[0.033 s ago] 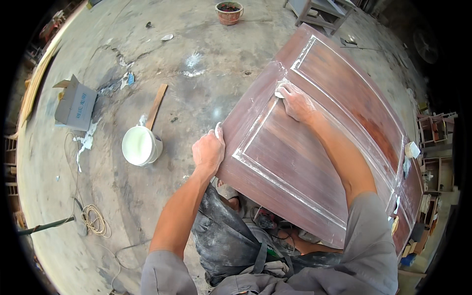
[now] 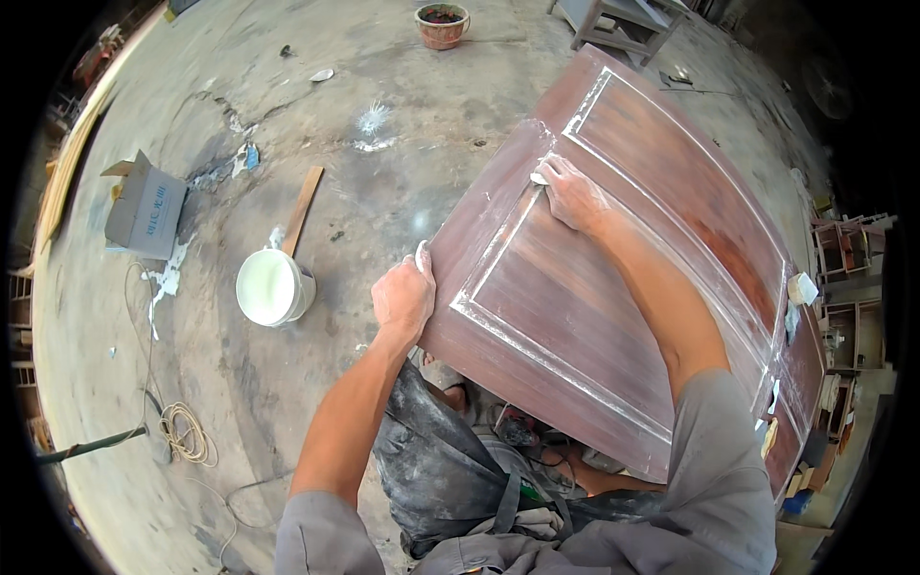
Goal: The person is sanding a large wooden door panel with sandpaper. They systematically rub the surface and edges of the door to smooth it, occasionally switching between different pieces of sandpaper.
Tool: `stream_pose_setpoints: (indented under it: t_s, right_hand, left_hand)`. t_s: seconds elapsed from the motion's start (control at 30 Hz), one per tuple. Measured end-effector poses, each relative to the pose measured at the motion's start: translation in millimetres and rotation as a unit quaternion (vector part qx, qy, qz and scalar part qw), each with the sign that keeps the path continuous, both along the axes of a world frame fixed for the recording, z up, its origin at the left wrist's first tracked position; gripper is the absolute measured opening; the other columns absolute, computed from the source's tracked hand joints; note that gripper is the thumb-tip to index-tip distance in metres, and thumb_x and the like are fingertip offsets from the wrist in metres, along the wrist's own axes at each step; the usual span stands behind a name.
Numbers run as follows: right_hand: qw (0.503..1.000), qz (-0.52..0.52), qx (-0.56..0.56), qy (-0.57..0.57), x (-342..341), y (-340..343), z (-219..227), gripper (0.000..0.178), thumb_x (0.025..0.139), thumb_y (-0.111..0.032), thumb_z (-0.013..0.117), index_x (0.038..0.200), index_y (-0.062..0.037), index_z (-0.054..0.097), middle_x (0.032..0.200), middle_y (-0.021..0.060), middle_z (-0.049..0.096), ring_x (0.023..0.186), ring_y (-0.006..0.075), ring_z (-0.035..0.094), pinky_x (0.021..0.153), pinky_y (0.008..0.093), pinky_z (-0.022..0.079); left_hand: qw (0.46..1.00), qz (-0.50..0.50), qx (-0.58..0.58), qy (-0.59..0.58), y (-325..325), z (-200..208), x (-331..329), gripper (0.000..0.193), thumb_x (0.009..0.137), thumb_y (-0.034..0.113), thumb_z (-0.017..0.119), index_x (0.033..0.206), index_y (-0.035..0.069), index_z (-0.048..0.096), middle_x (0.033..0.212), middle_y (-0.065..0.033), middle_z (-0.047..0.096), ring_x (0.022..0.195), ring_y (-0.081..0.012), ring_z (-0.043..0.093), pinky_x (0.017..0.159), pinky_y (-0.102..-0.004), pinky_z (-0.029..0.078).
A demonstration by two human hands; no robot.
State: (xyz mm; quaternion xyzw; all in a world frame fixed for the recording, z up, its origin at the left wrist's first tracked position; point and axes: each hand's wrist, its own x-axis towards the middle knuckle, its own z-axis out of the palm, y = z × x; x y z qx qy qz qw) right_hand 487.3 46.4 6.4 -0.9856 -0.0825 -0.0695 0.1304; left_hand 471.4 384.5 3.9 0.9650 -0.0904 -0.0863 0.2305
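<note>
A reddish-brown wooden panel door lies tilted across my lap, its recessed frames lined with white filler or powder. At its near left corner, my left hand is closed round the edge, with a whitened thumb on top. My right hand is closed over a small white pad, which looks folded; its exact kind is hard to make out. It presses on the moulding at the upper corner of the nearer frame. White dust coats the fingers. Left of the door, a white bucket holds pale liquid.
Behind the bucket lies a wooden stick. An open cardboard box stands at the left, above a coiled cord. Farther off are a reddish tub and a grey wooden stand. White scraps rest on the door's right end.
The whole view has shifted very slightly. My right hand and the white pad appear a little farther left; my left hand keeps its hold on the door edge.
</note>
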Motion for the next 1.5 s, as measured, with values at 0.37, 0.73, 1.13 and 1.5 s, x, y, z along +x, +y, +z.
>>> stream_pose_setpoints:
  t_s: [0.37, 0.73, 1.13, 1.5]
  right_hand:
    - [0.973, -0.227, 0.008, -0.037, -36.6, 28.1, -30.8, 0.057, 0.091, -0.013, 0.056, 0.144, 0.0066, 0.051, 0.148, 0.0338, 0.049, 0.144, 0.0417, 0.044, 0.123, 0.0467, 0.032]
    - [0.968, -0.250, 0.010, -0.028, -110.4, -21.2, -27.6, 0.058, 0.099, -0.022, 0.047, 0.147, 0.0106, 0.045, 0.156, 0.0306, 0.041, 0.150, 0.0390, 0.034, 0.126, 0.0455, 0.025]
    - [0.752, -0.656, 0.052, 0.042, -520.5, -285.2, -16.1, 0.049, 0.102, -0.025, 0.043, 0.132, 0.0111, 0.057, 0.133, 0.0358, 0.058, 0.133, 0.0452, 0.051, 0.118, 0.0485, 0.035]
    - [0.899, -0.438, 0.004, -0.010, -308.3, -119.8, -39.4, 0.061, 0.097, -0.019, 0.053, 0.149, 0.0105, 0.038, 0.159, 0.0322, 0.032, 0.151, 0.0452, 0.028, 0.125, 0.0497, 0.024]
  left_hand:
    - [0.998, 0.029, 0.059, -0.015, 10.9, -3.1, -0.2, 0.060, 0.110, 0.044, 0.034, 0.100, -0.001, 0.073, 0.091, -0.0270, 0.073, 0.090, -0.0467, 0.070, 0.084, -0.0546, 0.053]
    - [0.998, 0.011, 0.048, -0.035, 14.4, -21.7, 7.2, 0.076, 0.111, 0.051, 0.025, 0.097, -0.008, 0.071, 0.088, -0.0332, 0.069, 0.087, -0.0532, 0.064, 0.081, -0.0600, 0.047]
    - [0.989, 0.004, -0.020, -0.143, 33.6, -49.5, 27.8, 0.084, 0.111, 0.056, 0.025, 0.087, -0.016, 0.060, 0.074, -0.0327, 0.060, 0.066, -0.0406, 0.050, 0.071, -0.0551, 0.042]
    - [0.997, 0.029, 0.071, -0.020, 26.7, -9.4, 15.3, 0.081, 0.109, 0.058, 0.022, 0.106, -0.007, 0.070, 0.094, -0.0335, 0.069, 0.095, -0.0555, 0.063, 0.086, -0.0594, 0.047]
